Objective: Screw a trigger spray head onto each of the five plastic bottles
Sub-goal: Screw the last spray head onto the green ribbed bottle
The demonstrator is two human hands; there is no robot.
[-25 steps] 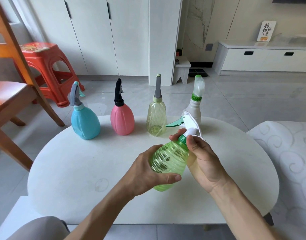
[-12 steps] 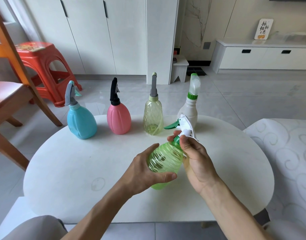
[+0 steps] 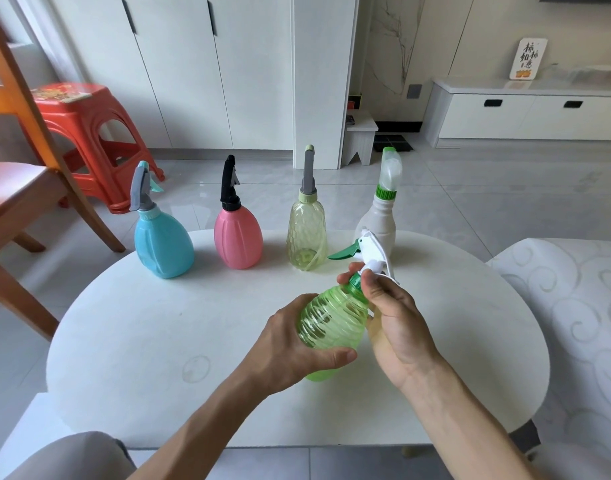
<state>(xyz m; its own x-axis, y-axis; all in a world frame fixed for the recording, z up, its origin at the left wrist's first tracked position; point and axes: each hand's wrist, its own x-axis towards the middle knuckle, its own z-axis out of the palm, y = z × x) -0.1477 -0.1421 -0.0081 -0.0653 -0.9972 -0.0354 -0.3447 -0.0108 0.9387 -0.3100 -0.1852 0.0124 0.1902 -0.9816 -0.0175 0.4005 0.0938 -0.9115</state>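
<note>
The left hand [image 3: 290, 344] covers the near left side of the green bottle [image 3: 331, 320], and its fingers are out of sight behind the bottle. The right hand [image 3: 394, 317] hides one side of the green collar [image 3: 355, 281], so how far the thread has seated cannot be told. The white spray head [image 3: 373, 249] overlaps the base of the white bottle [image 3: 378, 216] near the desk's far edge. The near edge of the desk [image 3: 141, 358] is partly hidden by both forearms. The wooden chair [image 3: 16, 188] is cut off at the left edge.
</note>
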